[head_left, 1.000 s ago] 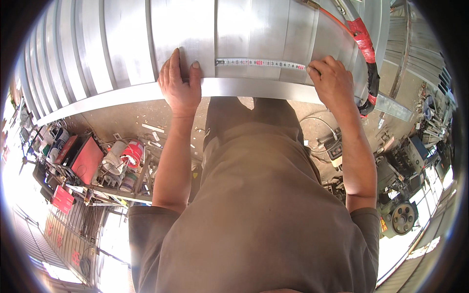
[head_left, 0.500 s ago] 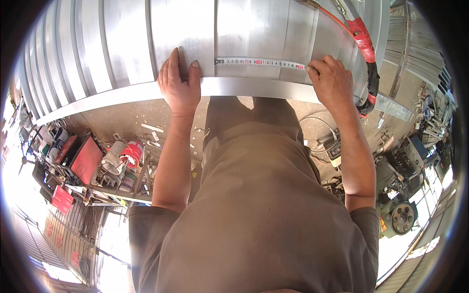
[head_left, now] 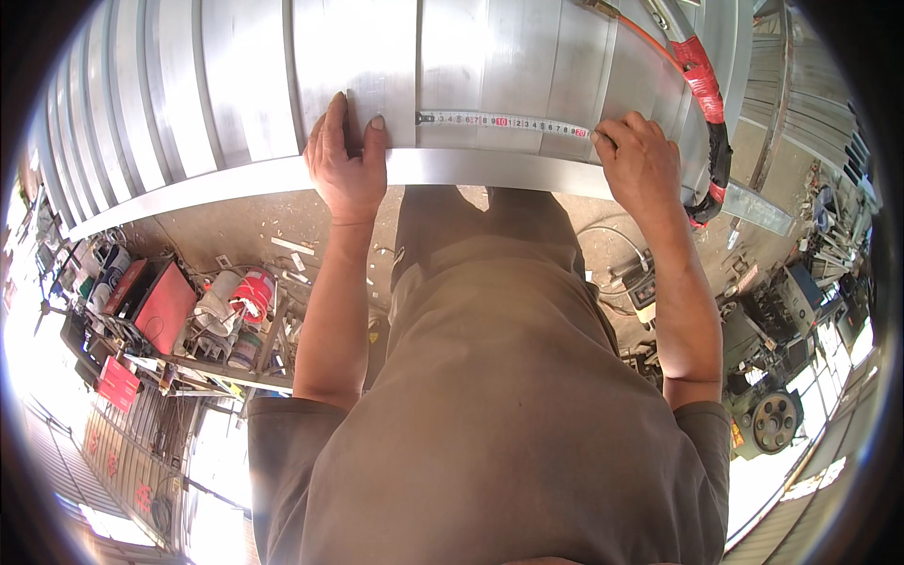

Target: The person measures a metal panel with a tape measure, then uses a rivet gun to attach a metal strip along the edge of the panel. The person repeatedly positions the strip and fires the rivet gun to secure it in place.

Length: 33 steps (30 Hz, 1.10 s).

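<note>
Support: stack of long metal sheets (head_left: 235, 85), silver, ribbed seams running lengthwise, front edge folded down. Directly on top: tape measure blade (head_left: 504, 121) stretched flat across near edge; orange cable (head_left: 626, 38) and red-and-black wrapped hose (head_left: 704, 85) lying at right end, hose hanging over edge.

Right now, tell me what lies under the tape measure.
The tape measure lies flat on grey metal panels, stretched between the left hand and right hand. Its right end is hidden under the fingers.
</note>
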Each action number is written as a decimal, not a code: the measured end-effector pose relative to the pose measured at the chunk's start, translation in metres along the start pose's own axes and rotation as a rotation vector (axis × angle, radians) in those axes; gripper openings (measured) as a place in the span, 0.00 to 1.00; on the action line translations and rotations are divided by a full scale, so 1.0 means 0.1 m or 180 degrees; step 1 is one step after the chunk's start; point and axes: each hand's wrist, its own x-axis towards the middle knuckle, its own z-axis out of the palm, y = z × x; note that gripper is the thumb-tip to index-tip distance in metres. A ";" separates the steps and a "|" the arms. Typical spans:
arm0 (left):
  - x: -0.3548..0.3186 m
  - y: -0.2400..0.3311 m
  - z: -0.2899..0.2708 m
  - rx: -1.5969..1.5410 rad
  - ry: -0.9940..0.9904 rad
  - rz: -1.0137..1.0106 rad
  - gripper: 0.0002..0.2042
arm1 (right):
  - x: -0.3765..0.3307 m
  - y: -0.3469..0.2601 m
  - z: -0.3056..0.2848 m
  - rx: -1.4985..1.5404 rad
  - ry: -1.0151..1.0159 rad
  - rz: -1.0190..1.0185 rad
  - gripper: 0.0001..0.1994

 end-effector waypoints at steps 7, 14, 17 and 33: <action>0.00 -0.01 0.01 -0.0004 -0.0011 0.0006 0.27 | 0.00 -0.01 -0.01 -0.0017 -0.0043 0.0041 0.10; 0.00 -0.01 0.00 -0.0008 -0.0037 -0.0036 0.27 | -0.01 -0.02 -0.01 -0.0052 -0.0052 0.0058 0.10; 0.00 -0.01 -0.01 -0.0053 -0.0055 -0.0064 0.27 | -0.01 -0.01 0.00 -0.0026 -0.0039 0.0047 0.10; 0.01 0.01 -0.01 -0.0041 -0.0002 -0.0079 0.26 | -0.01 0.00 0.00 -0.0016 -0.0105 0.0070 0.10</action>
